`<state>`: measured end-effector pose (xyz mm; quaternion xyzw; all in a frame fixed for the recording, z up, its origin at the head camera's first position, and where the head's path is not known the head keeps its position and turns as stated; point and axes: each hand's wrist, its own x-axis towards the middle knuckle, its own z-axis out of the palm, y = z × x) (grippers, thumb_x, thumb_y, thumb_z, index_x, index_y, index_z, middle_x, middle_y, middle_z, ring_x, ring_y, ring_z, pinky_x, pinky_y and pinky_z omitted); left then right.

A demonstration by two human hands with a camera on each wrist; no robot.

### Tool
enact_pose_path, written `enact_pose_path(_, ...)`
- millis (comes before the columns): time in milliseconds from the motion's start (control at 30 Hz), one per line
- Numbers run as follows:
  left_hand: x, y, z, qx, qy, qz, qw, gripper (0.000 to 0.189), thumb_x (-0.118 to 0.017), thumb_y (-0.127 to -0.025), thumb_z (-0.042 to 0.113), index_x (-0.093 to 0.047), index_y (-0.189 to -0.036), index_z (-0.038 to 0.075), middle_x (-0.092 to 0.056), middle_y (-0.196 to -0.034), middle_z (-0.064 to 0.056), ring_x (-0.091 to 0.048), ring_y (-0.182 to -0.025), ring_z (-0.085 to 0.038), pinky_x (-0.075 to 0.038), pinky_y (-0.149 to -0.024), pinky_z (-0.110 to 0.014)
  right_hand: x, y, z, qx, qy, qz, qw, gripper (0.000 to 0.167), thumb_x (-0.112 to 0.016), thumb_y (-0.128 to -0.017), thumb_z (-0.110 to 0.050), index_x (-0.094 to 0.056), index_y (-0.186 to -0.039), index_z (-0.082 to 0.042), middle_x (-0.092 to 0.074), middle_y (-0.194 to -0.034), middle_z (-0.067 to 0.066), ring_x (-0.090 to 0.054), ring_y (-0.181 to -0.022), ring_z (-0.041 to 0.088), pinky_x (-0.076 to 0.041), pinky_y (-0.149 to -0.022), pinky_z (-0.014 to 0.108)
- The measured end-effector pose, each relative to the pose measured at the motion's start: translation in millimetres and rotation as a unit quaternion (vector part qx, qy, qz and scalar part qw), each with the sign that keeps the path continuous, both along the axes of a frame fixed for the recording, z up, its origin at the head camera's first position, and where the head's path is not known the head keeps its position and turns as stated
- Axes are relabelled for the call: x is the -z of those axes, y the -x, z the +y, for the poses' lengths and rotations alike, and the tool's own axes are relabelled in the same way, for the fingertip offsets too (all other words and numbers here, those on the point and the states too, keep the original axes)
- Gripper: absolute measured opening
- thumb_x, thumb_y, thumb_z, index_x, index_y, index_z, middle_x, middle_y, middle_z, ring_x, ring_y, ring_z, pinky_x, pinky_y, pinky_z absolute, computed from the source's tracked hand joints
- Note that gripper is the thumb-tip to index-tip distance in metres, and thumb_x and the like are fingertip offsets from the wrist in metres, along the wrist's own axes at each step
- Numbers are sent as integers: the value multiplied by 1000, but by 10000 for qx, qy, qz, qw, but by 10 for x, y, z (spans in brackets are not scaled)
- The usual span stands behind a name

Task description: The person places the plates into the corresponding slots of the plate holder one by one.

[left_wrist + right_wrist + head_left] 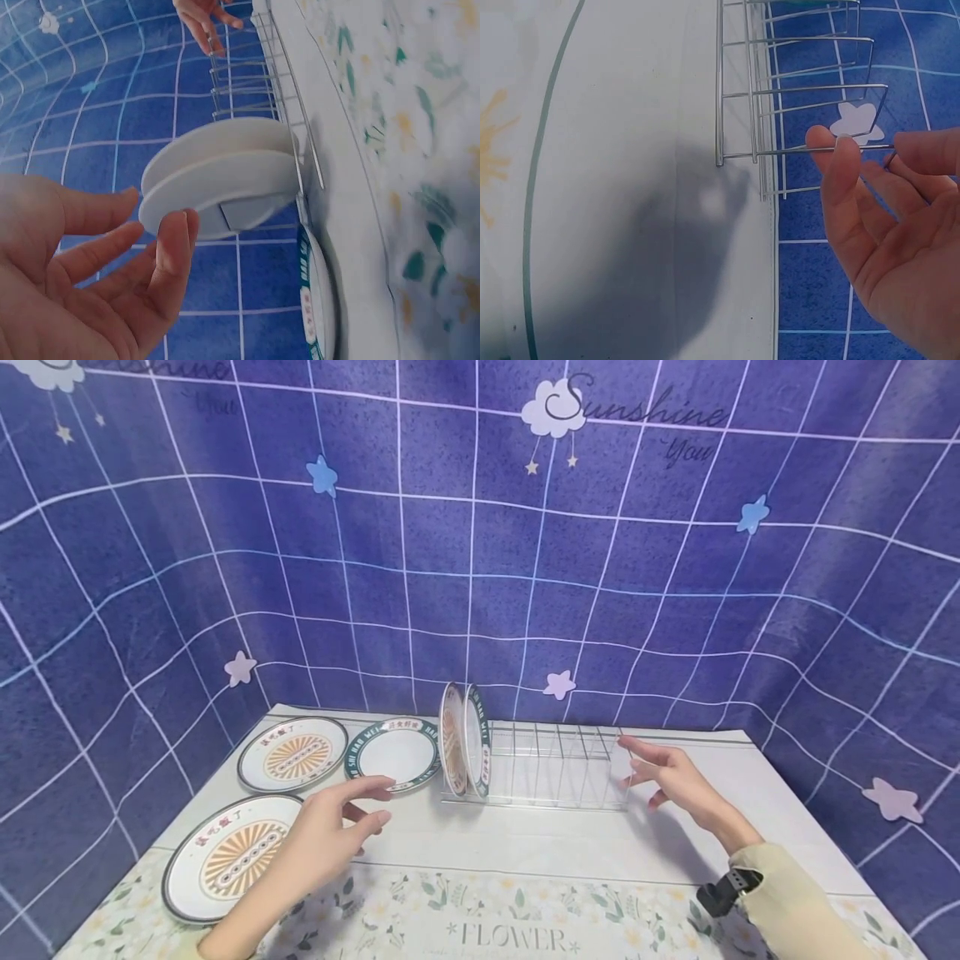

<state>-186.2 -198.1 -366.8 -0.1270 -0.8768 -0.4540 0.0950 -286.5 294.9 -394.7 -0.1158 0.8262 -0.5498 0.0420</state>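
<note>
My left hand (318, 831) hovers over the table left of the rack, thumb and fingers apart, holding nothing. Near its fingertips lies a green-rimmed plate (393, 756), face up. At its left, partly behind the forearm, is a plate with an orange sunburst (217, 860). The wire dish rack (555, 802) holds two plates upright at its left end: a sunburst plate (452, 739) and a green-rimmed plate (477, 743). My right hand (678, 781) grips the rack's right end wire with its fingertips; in the right wrist view, the thumb and fingers (844, 169) meet the wire.
Another sunburst plate (292, 756) lies flat at the back left of the table. A blue grid-patterned cloth (600, 552) hangs behind and at both sides. A floral strip (480, 902) runs along the table's front. A dark watch-like band (727, 892) sits on the right wrist.
</note>
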Motion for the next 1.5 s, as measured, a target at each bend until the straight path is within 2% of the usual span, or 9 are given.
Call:
enact_pose_path(367,135,-22,-319,-7,19,150,9999,43,-76,-96,5,-68,-137,14,-74,-119,-8,-72,-83,-13,-61,-56,-30,35,6,-4,-7,-137,98,9999,53,-57,-109,-13,-43,-159,-2,-38,-163,21,-73,-105,41,-60,-53,39)
enact_pose_path(533,185,-21,-546,-85,52,384,9992,46,-75,-95,2,-67,-139,12,-74,-119,-13,-72,-81,-11,-62,-56,-31,37,18,-19,-23,-136,148,9998,53,-57,-109,-13,-43,-159,-1,-37,-163,21,-73,-106,41,-59,-52,38)
enact_pose_path(700,230,-18,-939,-245,115,699,9972,48,-75,-94,-2,-64,-141,4,-72,-119,-20,-72,-79,-10,-63,-55,-34,25,17,-31,-25,-179,146,9997,53,-56,-109,-12,-42,-159,1,-38,-163,21,-72,-107,41,-59,-52,38)
enact_pose_path(833,314,-9,-1414,-762,833,958,9890,48,-78,-93,1,-66,-139,4,-72,-120,-22,-70,-78,-2,-61,-56,-31,11,22,-33,-43,-209,172,9996,53,-56,-109,-12,-43,-159,1,-38,-163,21,-73,-106,39,-59,-52,38)
enact_pose_path(900,358,-15,-1664,-1031,1267,842,9830,47,-79,-94,7,-66,-139,5,-72,-121,-21,-68,-79,0,-58,-56,-28,3,27,-32,-44,-214,181,9996,53,-56,-109,-12,-43,-159,0,-38,-163,21,-73,-106,38,-59,-52,38)
enact_pose_path(1000,419,-26,-1984,-1263,1826,387,9743,47,-78,-97,16,-65,-140,4,-71,-125,-22,-70,-83,-8,-54,-60,-29,-3,32,-27,-29,-233,186,9996,52,-56,-109,-11,-43,-158,0,-38,-162,21,-74,-105,37,-59,-52,38)
enact_pose_path(1100,470,-33,-2196,-1286,2112,-121,9689,49,-77,-97,19,-63,-140,-1,-68,-128,-28,-73,-91,-30,-57,-64,-43,2,30,-17,-11,-238,172,9996,52,-56,-109,-11,-44,-158,0,-37,-163,22,-74,-105,37,-59,-52,38)
enact_pose_path(1233,511,-34,-2324,-1382,2269,-559,9624,51,-77,-97,18,-60,-139,-6,-63,-131,-33,-68,-102,-50,-58,-67,-56,11,19,-8,-9,-218,155,9996,53,-56,-108,-10,-44,-159,-1,-36,-163,22,-73,-105,38,-60,-53,39)
enact_pose_path(1500,576,-20,-2384,-1577,1968,-895,9635,57,-80,-91,11,-58,-140,-8,-61,-131,-37,-70,-102,-51,-62,-67,-49,14,17,-6,-18,-235,153,9996,52,-56,-109,-12,-44,-159,-2,-37,-163,21,-72,-106,41,-60,-53,39)
